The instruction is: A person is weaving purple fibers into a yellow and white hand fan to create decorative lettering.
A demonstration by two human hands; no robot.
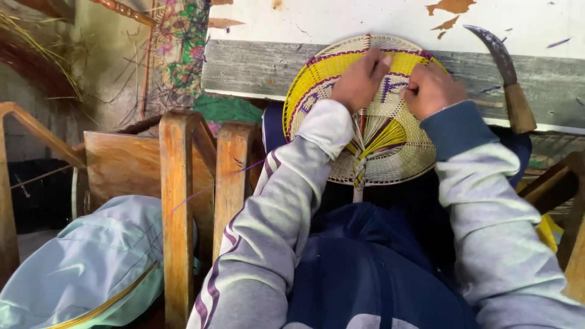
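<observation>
A round woven hand fan of cream, yellow and purple straw [372, 146] stands tilted on the person's lap in the middle of the scene, its far edge leaning against a grey weathered wooden plank [256, 70] under a white wall with peeling paint [365, 18]. The left hand [361, 79] is curled over the upper middle of the fan, fingers pinched closed on the weave near the central rib. The right hand [430, 90] lies just beside it to the right, closed in a loose fist on the fan's yellow band; what its fingertips pinch is too small to tell. Both arms wear pale grey sleeves, the right one with a blue cuff. A curved dark metal sickle with a wooden handle [509, 76] leans against the plank at the far right, near the fan. To the left stands a brown wooden chair frame [177, 201], with a light blue cloth bundle [85, 268] at the near left.
</observation>
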